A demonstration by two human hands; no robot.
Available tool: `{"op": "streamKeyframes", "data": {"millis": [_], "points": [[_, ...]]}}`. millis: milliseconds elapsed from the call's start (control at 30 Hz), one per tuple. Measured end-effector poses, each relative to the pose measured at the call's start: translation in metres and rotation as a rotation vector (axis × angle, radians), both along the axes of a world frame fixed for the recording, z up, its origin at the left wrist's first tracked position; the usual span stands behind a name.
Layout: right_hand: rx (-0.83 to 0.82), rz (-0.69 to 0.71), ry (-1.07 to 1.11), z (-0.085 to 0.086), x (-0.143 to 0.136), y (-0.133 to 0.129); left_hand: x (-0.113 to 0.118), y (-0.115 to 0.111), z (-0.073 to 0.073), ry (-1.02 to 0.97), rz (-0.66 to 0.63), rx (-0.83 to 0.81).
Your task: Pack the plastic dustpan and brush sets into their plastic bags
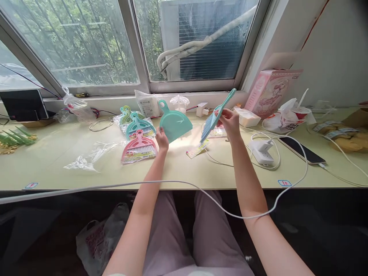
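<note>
My left hand (162, 139) grips the edge of a teal dustpan (174, 124), which is held up over the table with its looped handle toward the window. In my right hand (229, 119) is a teal hand brush (215, 119), tilted, its handle up and its blue bristles down to the left. A small printed card (197, 149) lies on the table below the bristles. Left of the dustpan lie wrapped dustpan sets: a pink one (139, 147) in front, a teal one (138, 124) behind it, and a green one (126, 114) farthest back.
Crumpled clear plastic (92, 156) lies at left on the table (184, 174). A power strip (262, 153), cables and a phone (301, 150) are at right, before a pink box (271, 92). A white cable (184, 182) crosses in front of both forearms.
</note>
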State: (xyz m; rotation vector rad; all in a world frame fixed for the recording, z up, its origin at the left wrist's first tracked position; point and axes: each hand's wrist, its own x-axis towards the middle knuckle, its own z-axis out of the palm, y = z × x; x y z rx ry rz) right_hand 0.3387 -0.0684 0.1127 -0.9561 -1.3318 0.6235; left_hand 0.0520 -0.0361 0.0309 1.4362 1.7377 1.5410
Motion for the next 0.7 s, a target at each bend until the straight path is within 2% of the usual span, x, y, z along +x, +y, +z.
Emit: {"op": "streamKeyframes", "data": {"millis": [100,167,233,300,367,433,567,700], "points": [[-0.076,-0.171,-0.424,0.015,0.042,0.008,-0.007,0.009,-0.004,0.084,0.047,-0.165],[-0.188,-0.257,-0.743,0.016,0.062,0.015,-0.009,0.012,-0.008,0.194,-0.003,-0.309],[-0.338,-0.308,-1.001,0.007,0.071,0.022,-0.011,0.012,-0.01,0.28,-0.045,-0.408],[-0.519,-0.289,-1.156,-0.008,0.071,0.027,-0.011,0.01,-0.01,0.361,-0.026,-0.423],[-0.684,-0.217,-1.209,-0.025,0.067,0.03,-0.011,0.007,-0.009,0.446,0.048,-0.368],[-0.76,-0.22,-1.232,-0.041,0.065,0.033,-0.01,0.004,-0.008,0.496,0.103,-0.292],[-0.629,-0.374,-1.281,-0.063,0.072,0.04,-0.008,0.004,-0.013,0.511,0.073,-0.229],[-0.586,-0.273,-1.276,-0.081,0.074,0.041,-0.009,0.008,-0.025,0.502,-0.007,-0.283]]}}
